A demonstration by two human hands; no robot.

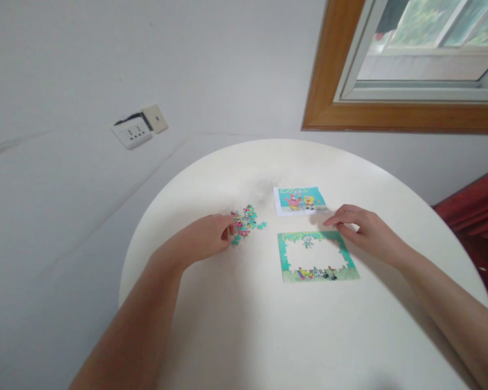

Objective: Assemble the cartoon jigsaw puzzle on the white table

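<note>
Left hand [213,234]: curled at puzzle pieces [250,215]; could not tell whether grasping any.
Right hand [366,230]: was loosely unclenched near puzzle frame [283,255].
Picture card [303,199]: lay beyond puzzle frame.

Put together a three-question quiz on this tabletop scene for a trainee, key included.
1. Short answer: which of the person's hands is at the loose puzzle pieces?
2. True or false: the space inside the puzzle border is completely filled in.
3. Fill in the blank: the printed picture lies beyond the border, on the same white ____.

Key:
1. The left hand; the right hand is near the border's far right corner.
2. False; most of the space inside shows white.
3. Table.
</note>
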